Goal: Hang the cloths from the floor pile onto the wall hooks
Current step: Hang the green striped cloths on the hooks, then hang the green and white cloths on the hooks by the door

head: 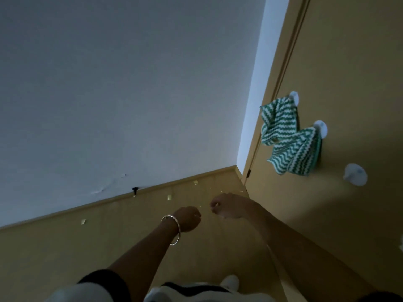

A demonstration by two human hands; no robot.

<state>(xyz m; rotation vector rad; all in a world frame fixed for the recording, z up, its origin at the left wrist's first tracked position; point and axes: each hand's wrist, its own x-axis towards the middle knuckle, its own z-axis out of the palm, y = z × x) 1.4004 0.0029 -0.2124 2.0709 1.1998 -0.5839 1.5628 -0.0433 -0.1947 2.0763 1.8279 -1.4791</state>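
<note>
Two green-and-white zigzag cloths hang on the tan door at the right: one cloth (278, 120) from the upper white hook (294, 96), the other cloth (295, 153) from the middle white hook (321, 127). A third white hook (355, 174) below them is bare. My left hand (189, 217), with a bangle at the wrist, and my right hand (226, 205) are both held low in front of me with fingers curled, holding nothing that I can see. The floor pile is out of view.
A grey-white wall (130, 83) fills the left, meeting the wooden floor (109, 247) at a skirting board. Small yellowish scraps (169, 197) lie on the floor near the corner. A dark fitting (135, 189) sits at the skirting. White cloth shows at the bottom edge.
</note>
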